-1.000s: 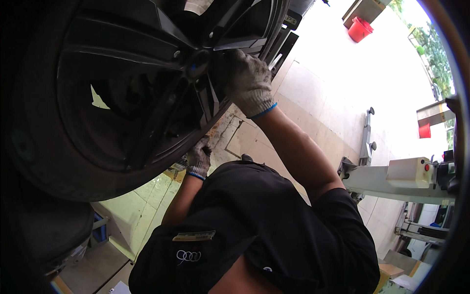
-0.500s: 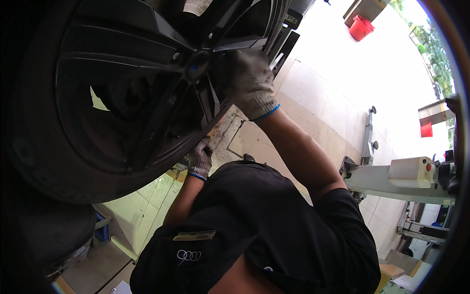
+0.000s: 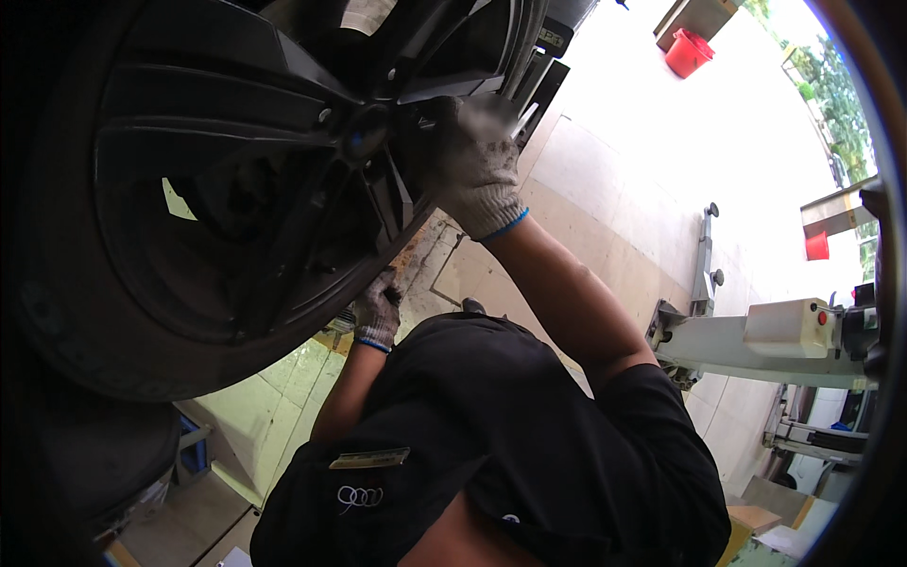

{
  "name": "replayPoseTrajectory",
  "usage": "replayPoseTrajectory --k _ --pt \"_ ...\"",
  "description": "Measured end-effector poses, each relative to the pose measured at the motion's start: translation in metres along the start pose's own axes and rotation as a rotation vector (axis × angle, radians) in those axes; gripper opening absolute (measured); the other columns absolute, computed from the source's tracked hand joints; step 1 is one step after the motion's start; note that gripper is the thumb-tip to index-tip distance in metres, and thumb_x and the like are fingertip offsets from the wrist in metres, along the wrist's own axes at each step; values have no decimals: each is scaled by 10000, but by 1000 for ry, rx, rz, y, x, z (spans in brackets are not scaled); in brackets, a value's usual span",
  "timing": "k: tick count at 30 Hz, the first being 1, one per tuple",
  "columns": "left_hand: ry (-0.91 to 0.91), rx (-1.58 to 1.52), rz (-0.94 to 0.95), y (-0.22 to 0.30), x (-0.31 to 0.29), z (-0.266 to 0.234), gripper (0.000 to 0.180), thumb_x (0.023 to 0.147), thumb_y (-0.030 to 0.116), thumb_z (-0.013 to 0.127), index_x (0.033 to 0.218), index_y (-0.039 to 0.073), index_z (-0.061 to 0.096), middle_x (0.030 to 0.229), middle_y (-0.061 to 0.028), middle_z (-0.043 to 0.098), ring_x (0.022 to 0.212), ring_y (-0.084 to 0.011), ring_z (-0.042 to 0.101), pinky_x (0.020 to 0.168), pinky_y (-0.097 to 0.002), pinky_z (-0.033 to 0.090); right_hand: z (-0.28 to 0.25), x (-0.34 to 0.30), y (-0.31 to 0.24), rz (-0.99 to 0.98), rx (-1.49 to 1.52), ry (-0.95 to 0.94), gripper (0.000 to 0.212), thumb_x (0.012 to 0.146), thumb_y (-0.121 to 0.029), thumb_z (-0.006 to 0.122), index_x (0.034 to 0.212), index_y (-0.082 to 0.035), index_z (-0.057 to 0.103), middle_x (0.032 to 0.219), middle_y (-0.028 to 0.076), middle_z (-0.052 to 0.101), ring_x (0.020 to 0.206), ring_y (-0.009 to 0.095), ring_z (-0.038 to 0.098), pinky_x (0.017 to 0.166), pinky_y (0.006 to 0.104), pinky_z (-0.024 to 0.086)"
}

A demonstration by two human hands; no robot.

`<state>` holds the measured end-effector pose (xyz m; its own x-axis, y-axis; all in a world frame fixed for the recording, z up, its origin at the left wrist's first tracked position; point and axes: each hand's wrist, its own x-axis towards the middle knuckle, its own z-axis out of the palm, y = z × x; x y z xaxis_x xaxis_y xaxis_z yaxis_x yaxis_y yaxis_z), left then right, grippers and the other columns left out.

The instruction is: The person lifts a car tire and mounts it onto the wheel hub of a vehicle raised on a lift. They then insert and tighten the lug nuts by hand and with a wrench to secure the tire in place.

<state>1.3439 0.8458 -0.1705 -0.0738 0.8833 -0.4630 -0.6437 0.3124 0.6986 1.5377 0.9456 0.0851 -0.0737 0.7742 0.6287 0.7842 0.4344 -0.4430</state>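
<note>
A large dark wheel [image 3: 213, 123], with black spokes and a thick tyre, fills the upper left. My right hand [image 3: 482, 184], in a grey knitted glove with a blue cuff edge, is beside the wheel's hub [image 3: 366, 132]. Its fingers are bent around something dark and are partly blurred, so what they hold cannot be made out. My left hand [image 3: 378, 310], gloved the same way, is lower down against the tyre's near edge. Its fingertips are partly hidden there, and I cannot tell whether they grip the tyre.
Grey-white lift arms [image 3: 756, 345] stand at the right, with a pale box [image 3: 787, 328] on one. A red bucket [image 3: 690, 53] is on the tiled floor [image 3: 605, 180] at the far right. A blue-framed stand [image 3: 196, 444] sits below the tyre at the lower left.
The whole view has shifted slightly, so the wheel and surroundings appear a little further left. Both hands keep nearly the same places against the wheel.
</note>
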Motion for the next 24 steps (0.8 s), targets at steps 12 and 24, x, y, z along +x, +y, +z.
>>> replayPoseTrajectory --k 12,24 --pt "-34 -1 13 3 -4 2 151 878 57 682 1024 94 684 773 45 563 652 -91 521 612 -235 455 -6 2 -11 169 59 -35 380 921 -376 734 1128 -63 680 898 167 752 838 368 746 725 469 588" --pt "19 -34 22 2 -2 8 88 852 47 713 856 106 648 705 45 530 586 -109 486 567 -260 409 -7 4 -10 237 29 -172 330 922 -348 727 1128 -97 672 921 154 751 857 359 745 725 468 586"
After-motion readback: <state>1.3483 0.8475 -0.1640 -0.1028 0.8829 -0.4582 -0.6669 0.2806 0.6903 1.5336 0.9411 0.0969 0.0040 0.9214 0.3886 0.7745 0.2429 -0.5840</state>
